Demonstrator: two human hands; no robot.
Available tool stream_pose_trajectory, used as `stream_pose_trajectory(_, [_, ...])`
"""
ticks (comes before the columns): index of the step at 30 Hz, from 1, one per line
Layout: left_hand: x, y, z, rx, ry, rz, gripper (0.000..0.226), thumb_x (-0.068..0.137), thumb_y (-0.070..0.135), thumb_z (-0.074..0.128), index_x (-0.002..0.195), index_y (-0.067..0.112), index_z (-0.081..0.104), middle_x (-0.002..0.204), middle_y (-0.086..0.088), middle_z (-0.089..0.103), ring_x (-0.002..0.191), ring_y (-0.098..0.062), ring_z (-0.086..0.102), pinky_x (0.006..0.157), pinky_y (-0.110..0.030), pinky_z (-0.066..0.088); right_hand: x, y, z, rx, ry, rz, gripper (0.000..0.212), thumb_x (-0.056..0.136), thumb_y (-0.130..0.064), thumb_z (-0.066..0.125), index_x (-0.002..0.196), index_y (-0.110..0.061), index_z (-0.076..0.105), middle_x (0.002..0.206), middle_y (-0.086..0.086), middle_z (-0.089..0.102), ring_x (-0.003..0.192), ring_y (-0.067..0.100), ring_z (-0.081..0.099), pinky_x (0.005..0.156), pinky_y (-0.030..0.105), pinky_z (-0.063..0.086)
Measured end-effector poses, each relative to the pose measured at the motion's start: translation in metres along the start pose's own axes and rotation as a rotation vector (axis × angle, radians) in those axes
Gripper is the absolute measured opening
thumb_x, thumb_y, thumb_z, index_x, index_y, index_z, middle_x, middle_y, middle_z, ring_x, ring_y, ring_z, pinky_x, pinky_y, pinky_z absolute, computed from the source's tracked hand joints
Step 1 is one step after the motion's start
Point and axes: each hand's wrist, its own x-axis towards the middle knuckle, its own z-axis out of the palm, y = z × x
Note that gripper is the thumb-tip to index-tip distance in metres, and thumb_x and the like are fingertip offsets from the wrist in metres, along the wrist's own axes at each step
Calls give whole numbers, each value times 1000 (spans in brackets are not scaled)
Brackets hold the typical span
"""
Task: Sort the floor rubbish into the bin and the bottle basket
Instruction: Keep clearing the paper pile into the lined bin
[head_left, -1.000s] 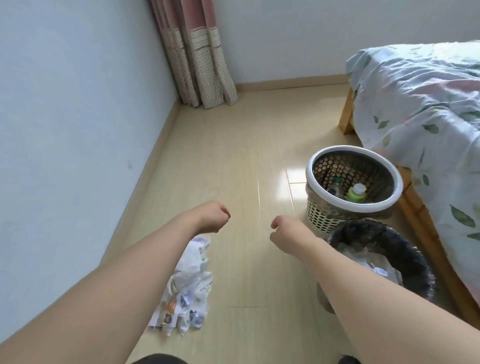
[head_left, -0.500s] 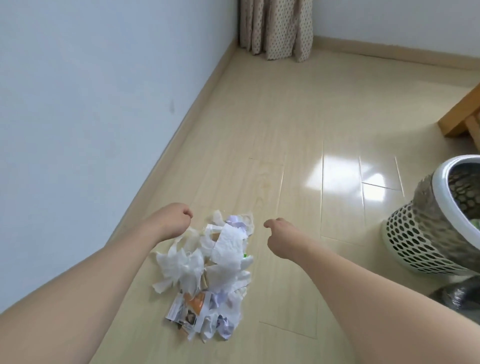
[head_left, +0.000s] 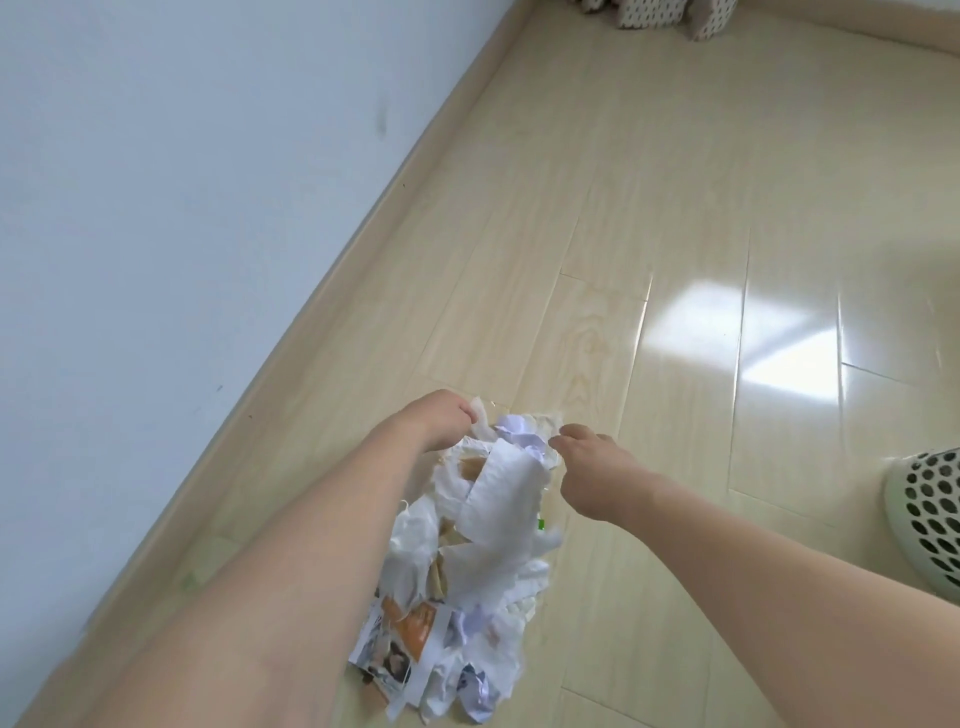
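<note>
The rubbish (head_left: 483, 551) lies in a heap on the floor (head_left: 649, 234), a mix of crumpled white tissue, torn printed paper and a few pale purple scraps, stretching from between the two hands down toward 6 o'clock. The left hand (head_left: 441, 418) sits at the heap's 11 o'clock corner, fingers curled under, and it appears to pinch a bit of white tissue at its fingertips; the grip itself is hidden beneath the hand, so I cannot tell for sure. The right hand (head_left: 589, 467) is at the heap's 1 o'clock edge, fingers bent downward over the papers, touching or just above them; whether it grips anything I cannot tell. Both forearms run in from the bottom, the left one covering part of the heap's left side.

The basket (head_left: 930, 514), white with round holes, shows only as a sliver at 3 o'clock, well apart from the heap. The wall (head_left: 156, 208) fills the 9 to 11 o'clock side, and a curtain (head_left: 660, 13) hem peeks in at 12 o'clock.

Half a second ago both hands hovered short of the heap, the left beside its left edge and the right well off to its right. Since then they have closed in on its far end, the view has dipped lower, and the basket has slid almost out of sight.
</note>
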Motion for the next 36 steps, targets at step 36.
stream_pose_trajectory(36, [8, -6, 6, 56, 129, -11, 52, 94, 1, 30, 143, 14, 44, 154, -5, 28, 131, -28, 39, 108, -37, 37, -11, 13, -28, 245, 449, -109, 22, 92, -4, 45, 91, 0, 67, 99, 3, 59, 93, 22, 56, 74, 29, 42])
